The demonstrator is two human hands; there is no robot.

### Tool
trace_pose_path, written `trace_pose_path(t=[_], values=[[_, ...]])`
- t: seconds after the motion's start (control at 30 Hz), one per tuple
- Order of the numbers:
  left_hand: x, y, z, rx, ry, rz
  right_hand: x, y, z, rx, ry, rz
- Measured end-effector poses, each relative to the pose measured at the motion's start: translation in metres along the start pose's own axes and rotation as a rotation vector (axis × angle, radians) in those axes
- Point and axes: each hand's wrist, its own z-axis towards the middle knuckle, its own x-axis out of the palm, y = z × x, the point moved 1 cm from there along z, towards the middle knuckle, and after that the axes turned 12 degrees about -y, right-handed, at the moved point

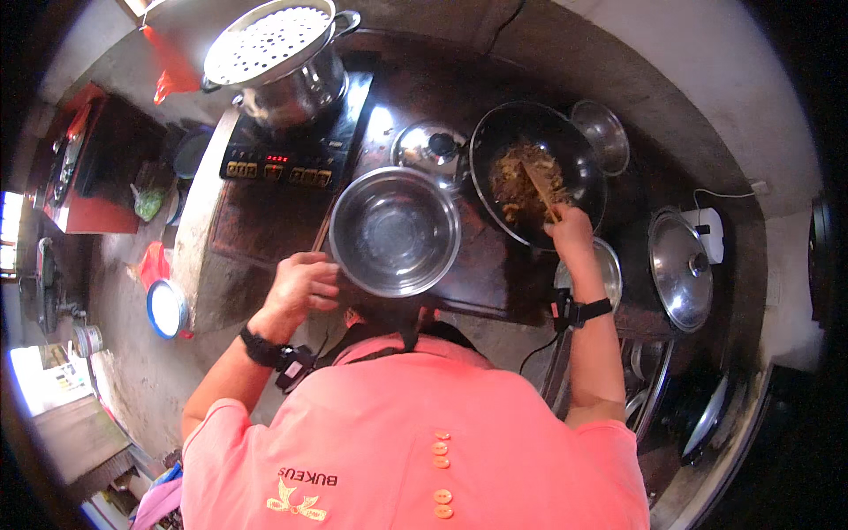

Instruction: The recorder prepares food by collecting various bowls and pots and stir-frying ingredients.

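Observation:
My right hand (573, 232) grips the handle of a wooden spatula (538, 185). Its blade rests in a heap of cooked brown food (517, 173) inside a black wok (583, 189). In front of me stands a stainless steel bowl (397, 228) with no food showing in it. Just left of its near rim is my left hand (301, 286), fingers loosely curled and apart, with nothing visible in them. Whether a fingertip touches the rim is hard to tell. Behind the bowl lies a shiny steel lid (434, 149) with a black knob.
At the back left, a steel pot with a perforated steamer tray (278, 43) sits on an induction cooker (285, 162) with a lit red display. Steel bowls (601, 136) flank the wok. A domed lid (681, 268) is farther right. A blue-rimmed basin (167, 309) is at the left.

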Motion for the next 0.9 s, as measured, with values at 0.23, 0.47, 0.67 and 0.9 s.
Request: trace_pose_path(t=[0.23,0.47,0.67,0.9], values=[[0.019,0.026,0.010,-0.074,0.150,-0.210,-0.017,0.041,-0.034,-0.072,-0.056,-0.089],[0.029,0.033,0.025,0.040,0.076,-0.252,0.005,0.036,-0.059,0.083,-0.132,-0.214],[0.036,0.041,0.042,0.147,0.078,-0.291,-0.003,0.032,-0.080,0.093,-0.215,-0.064],[0.013,-0.011,0.002,0.281,0.130,-0.044,-0.032,0.039,-0.137,0.237,0.086,0.591]])
